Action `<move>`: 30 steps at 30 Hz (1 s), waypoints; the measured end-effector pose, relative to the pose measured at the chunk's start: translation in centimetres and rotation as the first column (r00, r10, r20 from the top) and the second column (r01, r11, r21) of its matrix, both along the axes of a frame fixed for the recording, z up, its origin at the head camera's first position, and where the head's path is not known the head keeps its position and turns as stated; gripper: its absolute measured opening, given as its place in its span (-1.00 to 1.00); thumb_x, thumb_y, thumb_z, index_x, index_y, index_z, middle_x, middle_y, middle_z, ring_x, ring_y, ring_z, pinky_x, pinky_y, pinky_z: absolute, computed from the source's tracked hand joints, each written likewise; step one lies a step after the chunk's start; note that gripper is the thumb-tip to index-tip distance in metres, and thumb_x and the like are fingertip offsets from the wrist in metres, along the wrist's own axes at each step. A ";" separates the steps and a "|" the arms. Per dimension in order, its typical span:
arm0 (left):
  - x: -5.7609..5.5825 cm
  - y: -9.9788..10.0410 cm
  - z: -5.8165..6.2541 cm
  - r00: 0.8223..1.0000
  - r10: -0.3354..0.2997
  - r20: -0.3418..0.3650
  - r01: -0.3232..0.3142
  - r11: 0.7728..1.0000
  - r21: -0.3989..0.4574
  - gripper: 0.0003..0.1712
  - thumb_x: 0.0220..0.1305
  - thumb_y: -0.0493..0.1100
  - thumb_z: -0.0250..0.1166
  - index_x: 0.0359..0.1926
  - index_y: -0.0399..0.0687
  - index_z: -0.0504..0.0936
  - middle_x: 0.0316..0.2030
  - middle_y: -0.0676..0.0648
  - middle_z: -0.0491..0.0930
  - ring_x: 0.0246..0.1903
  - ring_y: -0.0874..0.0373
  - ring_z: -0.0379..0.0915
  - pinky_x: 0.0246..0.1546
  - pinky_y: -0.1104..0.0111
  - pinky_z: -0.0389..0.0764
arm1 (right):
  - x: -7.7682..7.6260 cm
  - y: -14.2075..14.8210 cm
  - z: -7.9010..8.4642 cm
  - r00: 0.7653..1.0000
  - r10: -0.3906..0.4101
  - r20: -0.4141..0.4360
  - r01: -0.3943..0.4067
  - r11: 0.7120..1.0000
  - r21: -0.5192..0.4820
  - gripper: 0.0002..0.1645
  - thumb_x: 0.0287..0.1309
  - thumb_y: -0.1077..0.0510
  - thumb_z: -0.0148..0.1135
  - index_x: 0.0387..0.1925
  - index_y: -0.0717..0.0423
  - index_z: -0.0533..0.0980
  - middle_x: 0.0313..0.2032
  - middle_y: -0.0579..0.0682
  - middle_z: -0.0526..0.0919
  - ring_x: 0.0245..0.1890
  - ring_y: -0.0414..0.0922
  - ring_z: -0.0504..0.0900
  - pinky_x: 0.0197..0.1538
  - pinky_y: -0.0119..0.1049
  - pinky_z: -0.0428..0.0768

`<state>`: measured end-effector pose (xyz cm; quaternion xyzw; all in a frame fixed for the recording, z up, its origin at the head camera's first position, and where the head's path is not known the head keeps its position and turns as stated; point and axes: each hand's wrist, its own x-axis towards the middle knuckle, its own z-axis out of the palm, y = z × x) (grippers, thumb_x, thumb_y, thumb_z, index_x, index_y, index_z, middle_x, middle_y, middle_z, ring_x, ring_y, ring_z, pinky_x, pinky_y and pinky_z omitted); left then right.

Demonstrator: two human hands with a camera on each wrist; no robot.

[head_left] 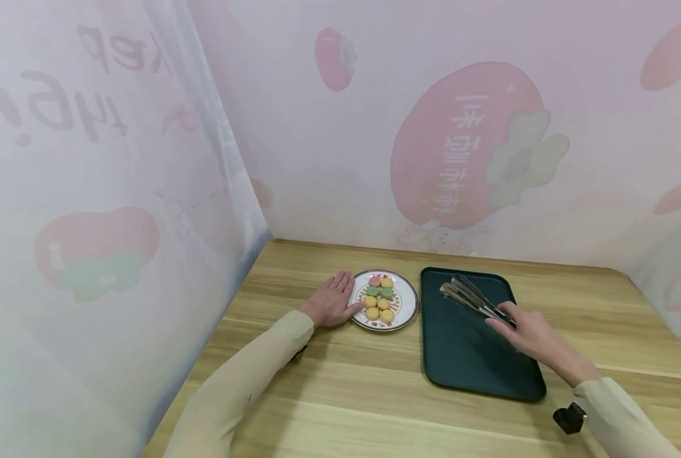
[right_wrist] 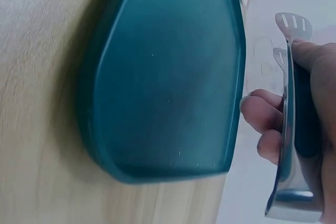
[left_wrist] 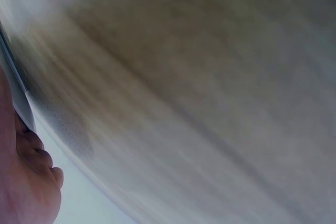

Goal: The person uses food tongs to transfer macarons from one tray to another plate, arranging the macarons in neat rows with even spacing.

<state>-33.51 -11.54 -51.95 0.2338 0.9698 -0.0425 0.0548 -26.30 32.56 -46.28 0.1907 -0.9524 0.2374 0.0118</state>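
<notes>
A round white plate (head_left: 402, 310) with a dark rim holds several small round cookies (head_left: 383, 304) in pink, yellow and green. My left hand (head_left: 331, 300) lies against the plate's left edge with straight fingers, its thumb over the rim. In the left wrist view only part of the left hand (left_wrist: 31, 187) shows, beside a sliver of plate. My right hand (head_left: 535, 334) grips metal tongs (head_left: 471, 298) over the dark green tray (head_left: 461, 356). The right wrist view shows the tongs (right_wrist: 287, 145) between thumb and curled fingers, their slotted tips apart and holding nothing.
The plate and tray stand side by side on a wood-grain table (head_left: 340, 388), with a narrow gap between them. Pale printed curtains (head_left: 317, 146) hang behind and to the left of the table.
</notes>
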 end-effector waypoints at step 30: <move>-0.3 0.5 0.4 1.000 -0.009 0.025 0.009 1.000 -0.012 0.05 0.41 0.47 -0.48 0.54 -0.28 -0.16 0.56 -0.25 -0.23 0.56 -0.08 -0.34 0.56 0.14 -0.14 | 1.5 7.5 -1.8 0.971 -0.228 -0.072 0.231 0.972 0.038 -0.37 0.42 -0.05 0.05 0.08 0.52 0.36 -0.37 0.33 0.64 -0.50 0.00 0.53 -0.46 -0.13 0.47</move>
